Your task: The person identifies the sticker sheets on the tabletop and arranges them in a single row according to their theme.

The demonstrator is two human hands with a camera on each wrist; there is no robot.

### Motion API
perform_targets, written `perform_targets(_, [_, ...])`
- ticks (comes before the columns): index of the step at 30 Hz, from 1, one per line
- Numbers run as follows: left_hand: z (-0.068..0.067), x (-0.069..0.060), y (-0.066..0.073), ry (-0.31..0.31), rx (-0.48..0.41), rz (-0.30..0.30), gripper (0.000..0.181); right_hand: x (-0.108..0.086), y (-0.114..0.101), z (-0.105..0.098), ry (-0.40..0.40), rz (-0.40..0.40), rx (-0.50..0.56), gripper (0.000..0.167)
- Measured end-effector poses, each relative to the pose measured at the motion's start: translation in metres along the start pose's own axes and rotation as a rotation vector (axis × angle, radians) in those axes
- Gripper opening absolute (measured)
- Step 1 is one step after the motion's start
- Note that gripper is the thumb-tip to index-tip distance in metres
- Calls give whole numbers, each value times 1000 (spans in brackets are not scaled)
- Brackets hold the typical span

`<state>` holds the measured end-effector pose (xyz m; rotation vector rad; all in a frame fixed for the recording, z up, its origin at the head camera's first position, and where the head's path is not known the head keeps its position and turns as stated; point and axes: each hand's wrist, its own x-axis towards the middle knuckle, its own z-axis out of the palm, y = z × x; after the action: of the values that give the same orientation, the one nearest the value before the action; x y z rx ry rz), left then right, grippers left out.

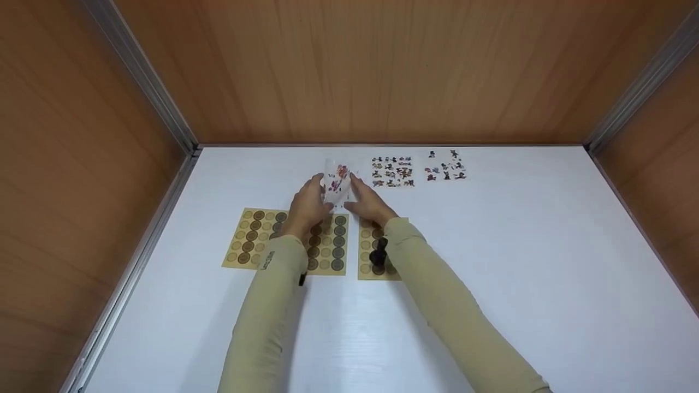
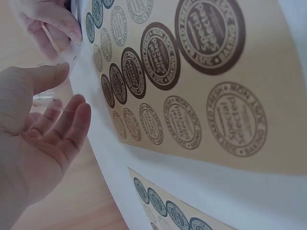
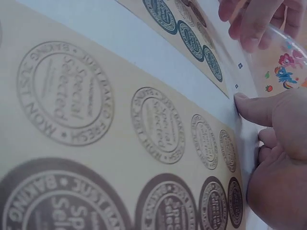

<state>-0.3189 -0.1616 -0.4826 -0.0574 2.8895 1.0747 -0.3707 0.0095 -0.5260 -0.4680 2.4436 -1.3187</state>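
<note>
A clear sheet with small colourful pictures [image 1: 337,183] is held between both hands, raised and bent. The left hand [image 1: 308,204] grips its left side, and in the left wrist view the thumb and curved fingers of the left hand [image 2: 43,120] stand around clear film. On the other side is the right hand [image 1: 371,204]. In the right wrist view the right hand [image 3: 280,129] holds the film's near edge, thumb extended, and the pictures [image 3: 288,72] show beyond it; the left hand [image 3: 259,21] is at the top.
Tan sheets of round labels lie under the forearms, one at the left [image 1: 238,240], another in the middle [image 1: 342,267] and one at the right [image 1: 365,275]. Two clear picture sheets [image 1: 393,172] [image 1: 446,166] lie behind, right of the hands. Wooden panels [image 1: 349,71] enclose the white table [image 1: 546,245].
</note>
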Motion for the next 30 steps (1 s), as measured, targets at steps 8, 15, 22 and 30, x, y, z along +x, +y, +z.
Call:
perform_targets(8, [-5,2,12,-46,-43,63,74,8,0,-4,18,-94,-96,83])
perform_targets(15, [4,-7,19,-30,-198,178,70,-10,-3,-12,-7,-201,-20,74])
perform_targets(22, [6,-27,44,-70,-468,226,71,-54,-14,-52,-5,-168,344,66])
perform_targets(30, [16,-43,84,-165,-664,266,72,-111,-6,-112,62,-160,392,63])
